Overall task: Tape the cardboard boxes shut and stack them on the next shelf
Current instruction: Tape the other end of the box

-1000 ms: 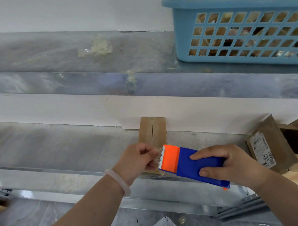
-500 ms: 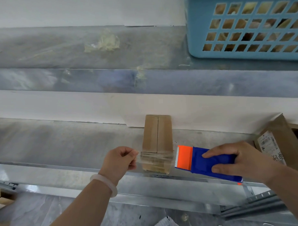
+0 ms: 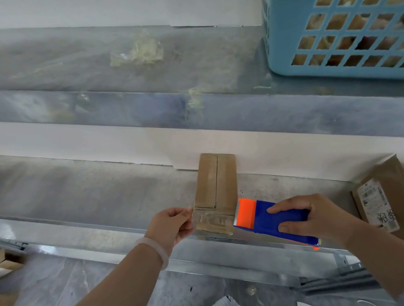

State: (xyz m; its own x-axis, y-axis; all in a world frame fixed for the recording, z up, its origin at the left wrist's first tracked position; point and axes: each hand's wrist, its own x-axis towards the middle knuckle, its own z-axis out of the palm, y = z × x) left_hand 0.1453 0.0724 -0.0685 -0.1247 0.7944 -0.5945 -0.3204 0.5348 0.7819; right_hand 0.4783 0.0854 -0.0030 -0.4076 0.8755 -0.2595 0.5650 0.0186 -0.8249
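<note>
— Left hand (image 3: 173,224) first: we see it at lower centre of the frame, thumb and fingertips pinching the free end of a clear tape strip (image 3: 211,221). A pale bracelet (image 3: 154,250) sits on that wrist.

— And our right hand (image 3: 313,217)?

— Right of centre, fingers and thumb wrapped round the blue tape dispenser (image 3: 279,221). Its orange toothed end points left and sits just beside the box's right edge.

— Where does the tape run?

— Between our two hands, drawn across the near end of the cardboard box (image 3: 217,182). We cannot tell whether it is stuck down there.

— And the box itself?

— Narrow and brown, at centre frame on the lower shelf (image 3: 95,195). Its long side runs away from us and its far end lies at the white back panel (image 3: 104,142). The flaps are closed, with a seam down the middle, and the near end sits at the shelf's front lip.

— Further out?

— At the right edge we see a labelled box (image 3: 381,192) lying tilted on the same shelf, well apart from ours. A light blue basket (image 3: 284,35) stands on the upper shelf (image 3: 56,66) in the upper right, with crumpled tape scraps (image 3: 138,52) at upper centre. Blurred cardboard pieces (image 3: 5,262) lie at lower left.
</note>
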